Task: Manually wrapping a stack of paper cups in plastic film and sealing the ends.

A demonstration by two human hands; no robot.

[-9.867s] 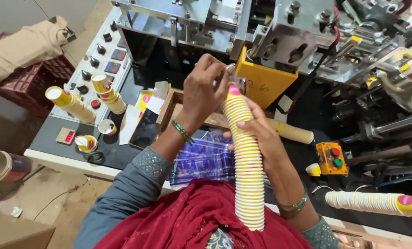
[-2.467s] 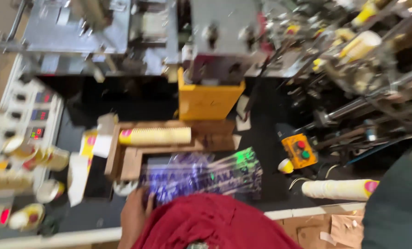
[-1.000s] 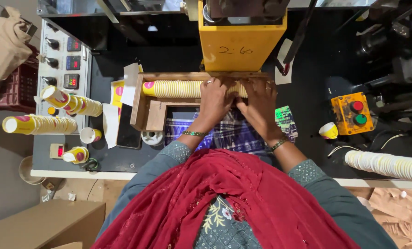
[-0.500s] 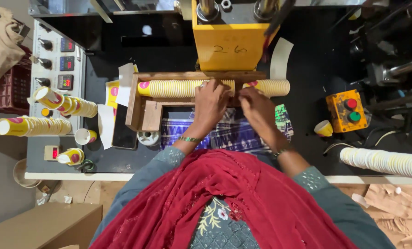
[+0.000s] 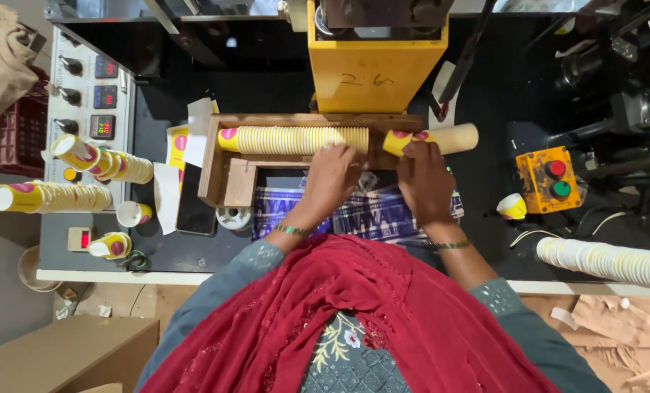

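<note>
A long stack of yellow paper cups [image 5: 292, 140] lies on its side in a wooden tray [image 5: 214, 164] below the yellow machine housing [image 5: 376, 69]. My left hand [image 5: 333, 178] rests its fingertips on the right end of that stack. My right hand [image 5: 423, 180] grips a shorter stack of cups [image 5: 441, 138] just to the right, with a small gap between the two stacks. A printed plastic sleeve [image 5: 383, 215] lies under both wrists.
A control panel [image 5: 95, 94] with knobs and displays is at the left, with loose cup stacks [image 5: 48, 196] and single cups beside it. An orange button box [image 5: 550, 178] and another long cup stack [image 5: 609, 258] lie at the right. A cardboard box [image 5: 62, 353] sits on the floor.
Both hands were close together on one stack in the tray. Now they are apart, and the right hand has drawn a shorter stack off to the right.
</note>
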